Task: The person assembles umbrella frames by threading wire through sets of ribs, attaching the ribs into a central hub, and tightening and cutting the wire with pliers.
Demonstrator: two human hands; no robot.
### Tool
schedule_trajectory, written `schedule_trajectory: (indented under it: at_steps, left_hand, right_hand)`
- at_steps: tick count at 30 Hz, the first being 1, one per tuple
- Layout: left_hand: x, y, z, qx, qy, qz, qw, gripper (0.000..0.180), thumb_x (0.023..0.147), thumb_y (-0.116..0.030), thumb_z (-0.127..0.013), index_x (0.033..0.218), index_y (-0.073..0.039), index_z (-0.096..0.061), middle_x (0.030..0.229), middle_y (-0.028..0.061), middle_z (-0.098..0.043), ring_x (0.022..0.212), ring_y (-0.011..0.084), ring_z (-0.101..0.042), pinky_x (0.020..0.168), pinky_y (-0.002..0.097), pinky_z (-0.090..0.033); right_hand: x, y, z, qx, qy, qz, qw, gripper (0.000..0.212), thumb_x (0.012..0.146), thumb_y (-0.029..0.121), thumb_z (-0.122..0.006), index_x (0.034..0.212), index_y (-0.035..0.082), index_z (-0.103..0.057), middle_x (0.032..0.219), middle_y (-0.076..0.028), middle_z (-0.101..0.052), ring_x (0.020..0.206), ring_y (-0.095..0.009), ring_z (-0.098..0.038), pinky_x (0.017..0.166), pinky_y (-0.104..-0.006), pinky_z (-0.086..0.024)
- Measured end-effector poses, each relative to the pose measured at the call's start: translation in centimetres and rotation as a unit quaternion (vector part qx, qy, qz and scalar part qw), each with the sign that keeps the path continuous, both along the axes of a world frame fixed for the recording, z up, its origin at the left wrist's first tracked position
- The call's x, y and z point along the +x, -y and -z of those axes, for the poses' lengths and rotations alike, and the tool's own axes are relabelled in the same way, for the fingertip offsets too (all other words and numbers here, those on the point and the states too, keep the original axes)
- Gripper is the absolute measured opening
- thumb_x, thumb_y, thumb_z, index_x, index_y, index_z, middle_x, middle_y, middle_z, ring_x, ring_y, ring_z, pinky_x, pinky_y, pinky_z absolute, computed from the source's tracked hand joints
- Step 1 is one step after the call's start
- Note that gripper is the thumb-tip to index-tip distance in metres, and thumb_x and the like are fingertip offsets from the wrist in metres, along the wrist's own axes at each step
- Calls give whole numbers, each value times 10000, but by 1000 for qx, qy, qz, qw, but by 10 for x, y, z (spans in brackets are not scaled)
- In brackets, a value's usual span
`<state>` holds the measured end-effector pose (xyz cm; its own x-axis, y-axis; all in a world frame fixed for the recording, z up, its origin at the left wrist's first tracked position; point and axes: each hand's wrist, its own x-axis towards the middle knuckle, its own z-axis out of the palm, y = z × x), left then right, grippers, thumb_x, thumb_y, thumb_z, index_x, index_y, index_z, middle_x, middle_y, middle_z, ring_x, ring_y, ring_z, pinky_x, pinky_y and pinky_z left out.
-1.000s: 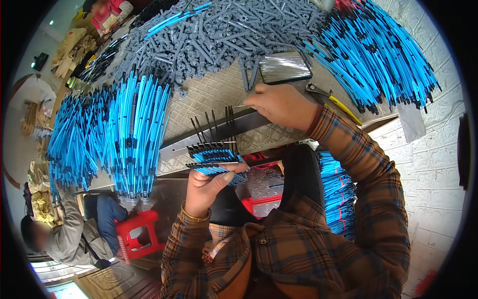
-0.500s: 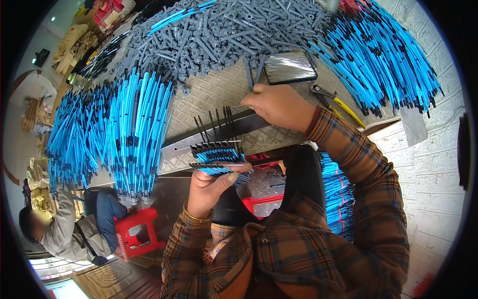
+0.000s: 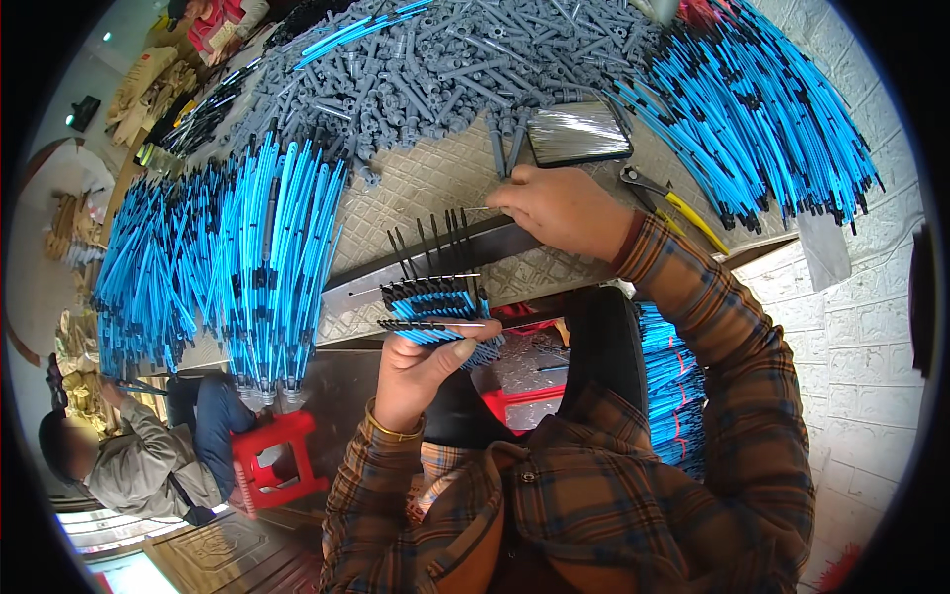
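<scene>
My left hand (image 3: 421, 376) is closed around a bundle of thin blue strips with black ends (image 3: 430, 300), held just off the table's near edge. Thin metal wires run crosswise over the black ends, and several black tips stick up beyond the rest. Ahead and to the right, my right hand (image 3: 569, 210) pinches a thin metal wire (image 3: 475, 208) whose far end reaches the upright black tips. Whether it passes through them is too small to tell. A metal bar (image 3: 371, 289) lies on the table behind the bundle.
Grey plastic tubes (image 3: 426, 79) are heaped at the back. Blue strips stand in piles at left (image 3: 267, 267) and right (image 3: 762, 119). A box of metal wires (image 3: 579, 136) and yellow-handled pliers (image 3: 693, 220) lie near my right hand. Another person (image 3: 148, 445) sits at the left.
My right hand has shifted slightly right with the wire. The left hand and bundle stay nearly in place. The person at the left has moved an arm and leaned.
</scene>
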<state>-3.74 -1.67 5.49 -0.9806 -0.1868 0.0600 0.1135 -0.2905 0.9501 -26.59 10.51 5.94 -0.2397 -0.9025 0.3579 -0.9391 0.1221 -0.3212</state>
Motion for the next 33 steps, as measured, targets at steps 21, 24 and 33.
schedule_trajectory:
  at_steps: [21,24,33]
  left_hand:
    - [2,3,4,3,5,5,1000,180,843,9,-563,1014,5,-621,1019,141,-643,992,200,-593,905,342,-440]
    - [3,5,3,18,11,8,1000,173,849,-7,-562,1010,8,-623,1016,137,-645,996,198,-591,898,335,-441]
    - [8,19,1,-6,32,6,999,171,828,-12,-572,997,-14,-605,990,203,-636,957,309,-614,867,425,-462]
  right_hand:
    - [11,35,2,-10,-21,-11,1000,168,784,143,-568,939,131,-631,784,-83,-547,694,-290,-585,586,-390,-475]
    - [12,41,4,-11,-13,-21,1000,163,787,145,-567,937,130,-630,784,-82,-550,704,-288,-587,593,-390,-477]
    - [18,60,6,-16,7,-50,999,159,793,145,-562,932,111,-629,801,-83,-568,740,-285,-594,627,-393,-477]
